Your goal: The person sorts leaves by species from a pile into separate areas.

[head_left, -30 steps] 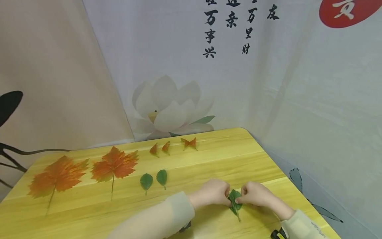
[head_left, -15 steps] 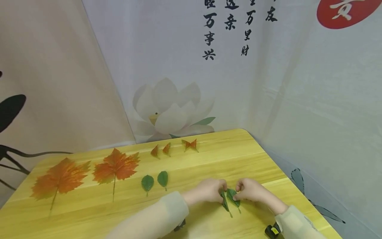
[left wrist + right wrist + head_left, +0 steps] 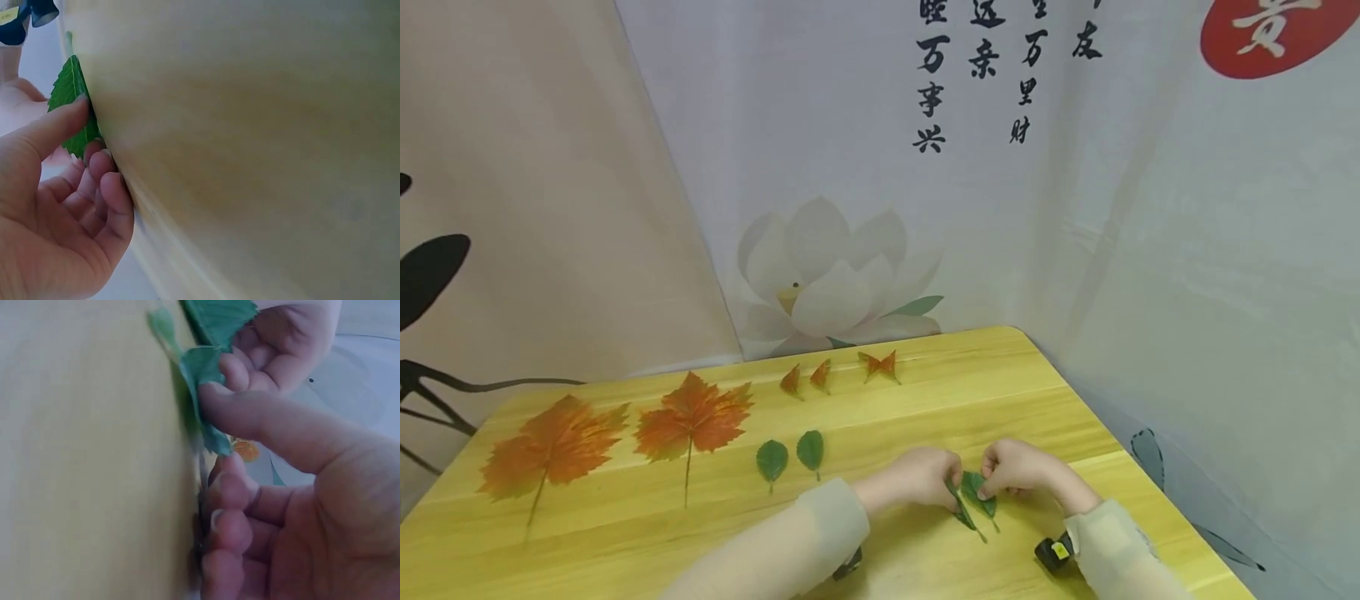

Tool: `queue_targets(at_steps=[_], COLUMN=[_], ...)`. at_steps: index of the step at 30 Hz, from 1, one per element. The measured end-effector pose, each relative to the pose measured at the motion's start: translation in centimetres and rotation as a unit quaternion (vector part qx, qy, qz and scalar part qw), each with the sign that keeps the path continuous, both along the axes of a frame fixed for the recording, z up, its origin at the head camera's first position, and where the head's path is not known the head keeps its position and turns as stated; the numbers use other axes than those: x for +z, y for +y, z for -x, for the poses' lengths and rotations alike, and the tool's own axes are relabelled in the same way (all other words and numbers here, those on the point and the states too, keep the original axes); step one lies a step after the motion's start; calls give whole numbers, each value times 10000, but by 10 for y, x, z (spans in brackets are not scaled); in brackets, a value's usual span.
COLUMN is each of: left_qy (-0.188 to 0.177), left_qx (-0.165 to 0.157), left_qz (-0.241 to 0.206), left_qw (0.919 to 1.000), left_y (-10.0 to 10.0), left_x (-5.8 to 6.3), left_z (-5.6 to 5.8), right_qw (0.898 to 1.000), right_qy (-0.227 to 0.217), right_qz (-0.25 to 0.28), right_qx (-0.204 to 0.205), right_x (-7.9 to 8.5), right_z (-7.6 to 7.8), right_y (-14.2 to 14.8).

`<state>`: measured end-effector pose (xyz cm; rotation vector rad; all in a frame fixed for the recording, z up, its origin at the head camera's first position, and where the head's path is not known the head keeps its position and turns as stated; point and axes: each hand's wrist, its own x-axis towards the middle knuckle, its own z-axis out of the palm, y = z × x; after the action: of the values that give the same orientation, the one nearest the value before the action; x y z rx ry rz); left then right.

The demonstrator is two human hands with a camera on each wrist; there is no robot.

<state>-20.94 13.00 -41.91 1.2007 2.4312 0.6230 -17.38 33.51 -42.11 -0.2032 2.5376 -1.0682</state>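
In the head view, my left hand [image 3: 923, 477] pinches a green leaf [image 3: 964, 512] that stands tilted near the right part of the table. Close beside it, my right hand [image 3: 1024, 468] pinches a second green leaf [image 3: 973, 484] between thumb and fingers. Both stems point toward the near edge. The left wrist view shows my thumb lying over the serrated leaf [image 3: 67, 86], fingertips behind it at the tabletop. Seen from the right wrist, my right thumb presses a curled leaf [image 3: 201, 365], with the left hand's leaf [image 3: 220, 320] just beyond.
Two more green leaves [image 3: 772, 461] lie side by side at mid-table. Two large orange maple leaves [image 3: 693, 414] lie to the left. Small orange leaf pieces [image 3: 821, 375] sit along the back of the wooden table [image 3: 970, 400]. A printed cloth [image 3: 850, 167] hangs behind.
The two held leaves overlapped a second ago; now they are side by side, one in each hand. Both hands have shifted a little left, the right one more.
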Motion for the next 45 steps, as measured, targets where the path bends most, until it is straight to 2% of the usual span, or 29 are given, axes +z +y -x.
queue_targets(at_steps=[9,13,19,22,25,27,32,36,40,45], left_qy=[-584,-1176,-2209,-2686,-2979,-3195,-3395,-3396,-3374,-3249], left_qx=[11,79,109,288,610,845,1443,1625,1679,1750], left_qz=[-170,-498,-1009,-1218,-1445,-1686,-2275,-2557,-2661,-2611], left_qw=[9981,9918,9700,9551,9416,9286,9012,8904,8872,8920], left_y=[-4,-6,-10,-14,-19,-21,-25,-29,-34,-40], left_x=[-4,-6,-6,-7,-7,-7,-7,-6,-6,-8], left_z=[10,13,18,22,25,27,32,37,38,38], right_qw=[9993,9990,9982,9970,9937,9902,9779,9727,9712,9703], right_qy=[-7,6,-26,-101,-287,-426,-706,-753,-754,-743], right_qz=[185,269,512,739,1079,1328,1915,2123,2178,2200], right_qx=[319,361,299,222,96,-59,-450,-560,-596,-675], right_x=[-1,-3,-8,-10,-15,-18,-24,-29,-32,-33], right_z=[8,8,8,10,15,19,30,38,43,44], right_y=[-2,1,8,13,17,19,15,9,6,4])
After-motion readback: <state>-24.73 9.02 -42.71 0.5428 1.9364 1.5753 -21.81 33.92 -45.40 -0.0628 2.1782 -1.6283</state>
